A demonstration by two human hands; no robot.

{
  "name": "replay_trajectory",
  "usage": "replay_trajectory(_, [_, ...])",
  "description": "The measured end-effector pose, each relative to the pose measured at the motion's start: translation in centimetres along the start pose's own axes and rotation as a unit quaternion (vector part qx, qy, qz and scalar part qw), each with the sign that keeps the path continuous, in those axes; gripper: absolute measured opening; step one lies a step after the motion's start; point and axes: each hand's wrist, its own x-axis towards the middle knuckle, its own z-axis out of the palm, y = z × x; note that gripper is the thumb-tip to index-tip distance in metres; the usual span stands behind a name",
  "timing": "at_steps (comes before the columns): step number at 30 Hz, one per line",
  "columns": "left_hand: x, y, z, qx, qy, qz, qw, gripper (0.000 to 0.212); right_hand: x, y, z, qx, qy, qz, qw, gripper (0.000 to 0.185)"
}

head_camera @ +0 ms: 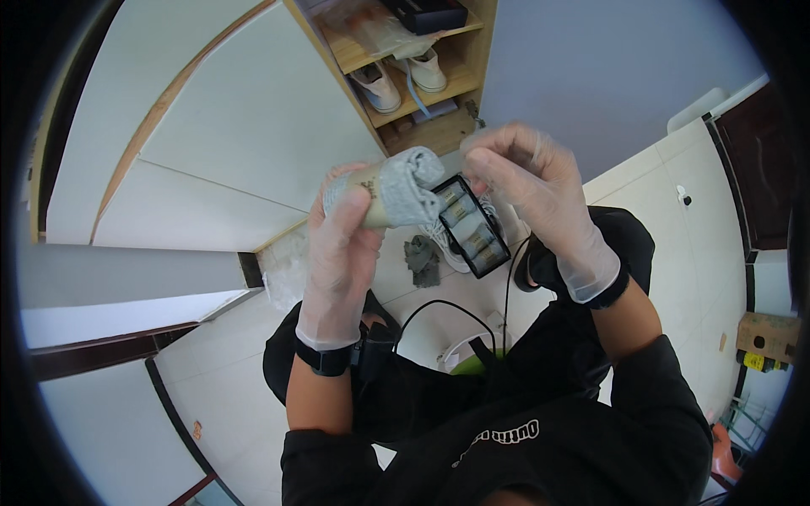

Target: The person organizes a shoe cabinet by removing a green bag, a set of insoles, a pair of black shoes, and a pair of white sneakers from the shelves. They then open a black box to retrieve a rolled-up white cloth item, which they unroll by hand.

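My left hand, in a clear disposable glove, holds a rolled pair of light grey socks with a beige printed paper band around it. Thumb and fingers press on the band from either side. Just right of the roll is my right hand, also gloved, its fingers curled towards the thumb. Its fingertips are blurred, and whether anything thin is between them is not visible. Below the hands, a black open box holds several banded sock rolls, with a pale gap in the middle. It rests over white laced shoes.
A crumpled dark grey cloth item lies on the tiled floor left of the box. A black cable loops near a white and green bin between my legs. Ahead stands a wooden shoe rack beside a white cabinet.
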Motion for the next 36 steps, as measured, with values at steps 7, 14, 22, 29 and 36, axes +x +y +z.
replay_trajectory(7, [-0.6,-0.5,0.2,-0.142,0.049,-0.096,0.984,0.034,-0.5,0.6,1.0,-0.13,-0.027,-0.181,0.974,0.037])
replay_trajectory(14, [-0.1,-1.6,-0.9,-0.084,-0.077,-0.216,0.97,0.05,-0.4,0.5,0.6,-0.137,-0.092,-0.106,0.981,0.036])
replay_trajectory(22, [0.0,-1.8,1.2,0.154,-0.055,-0.058,0.985,0.06,0.2,0.7,0.3,0.048,0.024,0.083,0.995,0.025])
replay_trajectory(29, [-0.3,-2.1,1.8,0.269,-0.015,0.003,0.963,0.052,0.2,0.8,0.3,0.034,0.014,0.086,0.996,0.028])
replay_trajectory(36, [-0.2,-2.6,1.6,0.348,-0.03,0.065,0.935,0.05,-0.1,1.1,0.5,0.008,-0.03,0.061,0.998,0.031])
